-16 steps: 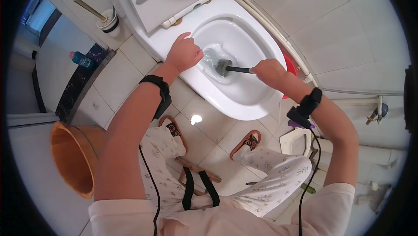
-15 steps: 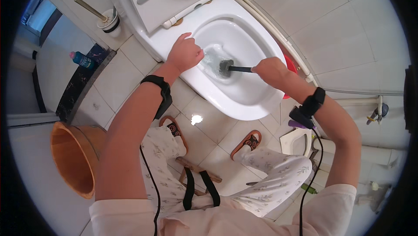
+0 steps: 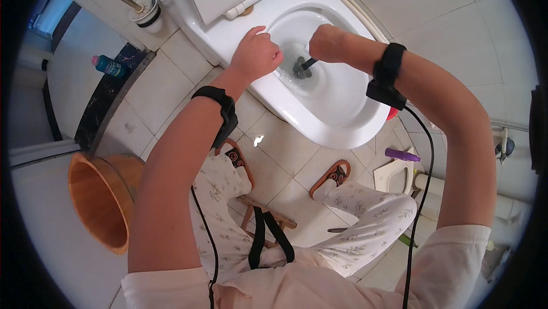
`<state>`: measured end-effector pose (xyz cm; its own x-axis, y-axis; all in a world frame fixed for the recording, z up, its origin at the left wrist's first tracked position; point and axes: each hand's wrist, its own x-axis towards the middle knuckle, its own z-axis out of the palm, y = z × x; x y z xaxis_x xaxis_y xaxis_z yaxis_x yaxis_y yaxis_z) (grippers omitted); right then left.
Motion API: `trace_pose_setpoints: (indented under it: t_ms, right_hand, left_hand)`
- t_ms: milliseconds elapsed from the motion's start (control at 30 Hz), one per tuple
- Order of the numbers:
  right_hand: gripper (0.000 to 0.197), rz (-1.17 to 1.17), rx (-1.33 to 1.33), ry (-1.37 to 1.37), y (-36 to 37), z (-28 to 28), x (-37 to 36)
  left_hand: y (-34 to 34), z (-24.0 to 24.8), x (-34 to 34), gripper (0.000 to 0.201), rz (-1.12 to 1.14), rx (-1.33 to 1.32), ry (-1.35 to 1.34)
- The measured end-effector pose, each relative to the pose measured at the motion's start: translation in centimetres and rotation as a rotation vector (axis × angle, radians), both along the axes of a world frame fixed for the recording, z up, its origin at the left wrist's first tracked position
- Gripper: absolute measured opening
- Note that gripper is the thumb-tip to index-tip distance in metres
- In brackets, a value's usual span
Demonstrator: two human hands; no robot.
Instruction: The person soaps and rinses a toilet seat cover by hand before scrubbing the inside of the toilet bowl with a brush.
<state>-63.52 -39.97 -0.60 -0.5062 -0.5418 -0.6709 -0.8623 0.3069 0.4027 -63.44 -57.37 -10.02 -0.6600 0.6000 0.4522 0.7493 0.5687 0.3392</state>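
Note:
A white toilet point(image 3: 342, 136) stands before me with its seat and lid raised. My right hand point(image 3: 329, 43) is closed round the dark handle of a toilet brush point(image 3: 301, 69), above the far side of the bowl. The brush's grey head is down in the water at the bottom of the bowl, and most of its handle is hidden by my hand. My left hand point(image 3: 256, 54) is curled into a loose fist over the left rim, with no object showing in it. Whether it touches the rim I cannot tell.
A white brush holder point(image 3: 152, 18) with a gold-handled brush is at the upper left. A blue bottle point(image 3: 108, 66) lies on the dark ledge. An orange bucket point(image 3: 100, 200) stands at left. Right of my knee are a purple bottle point(image 3: 402, 154) and a white seat-like piece point(image 3: 394, 178).
My right hand has moved left and away from me, bringing the brush handle more upright. The brush head stays in the bowl's water. My left hand has shifted slightly up and right in view.

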Motion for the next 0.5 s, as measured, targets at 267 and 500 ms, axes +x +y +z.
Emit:
trace_pose_setpoints:
  t_ms: [267,500]
  right_hand:
    - [0.007,-0.066,-0.021,0.010,0.9,0.9,0.3]
    - [0.010,0.000,0.038,-0.092,-1.8,-3.8,-0.1]
  left_hand:
    - [-0.1,0.1,0.0,0.026,-0.012,-0.001,-0.017]
    - [0.1,-0.1,0.0,0.027,0.000,-0.051,-0.017]
